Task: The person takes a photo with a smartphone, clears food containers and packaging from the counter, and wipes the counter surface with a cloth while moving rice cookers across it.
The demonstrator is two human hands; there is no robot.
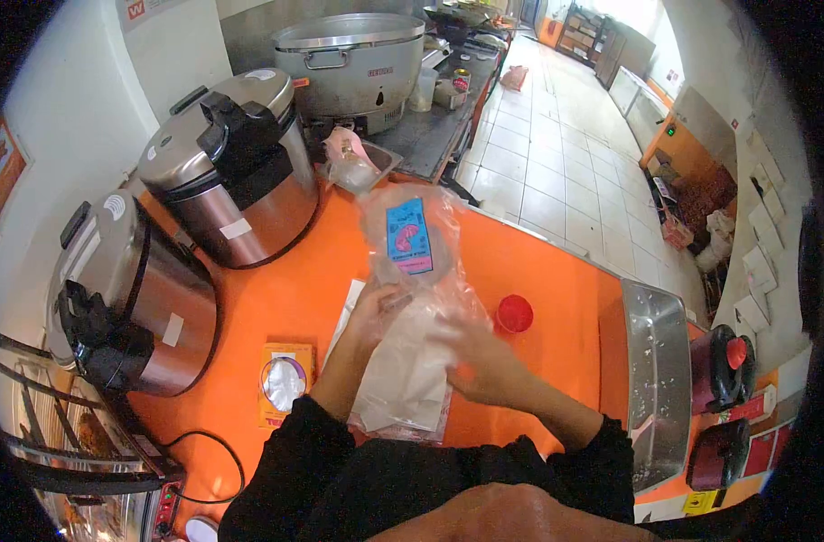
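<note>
A clear plastic bag (441, 287) with a blue and pink label (408, 237) lies across the orange table in front of me. My left hand (376, 312) is closed on the left side of the bag, its fingers curled at the plastic just below the label. White paper sheets (398, 375) spread under and beside both hands, partly covered by clear plastic. Over the right side of the sheets is my right hand (475, 352), its fingers smeared by motion. A red round cup (515, 313) stands a little beyond that hand.
Two large rice cookers (236, 176) stand at the left, with a yellow-orange box (286, 384) nearer me. A big grey pot (349, 77) and a small metal tray (387, 163) are at the back. On the right sits a long steel pan (654, 397) beside dark lidded containers (724, 361).
</note>
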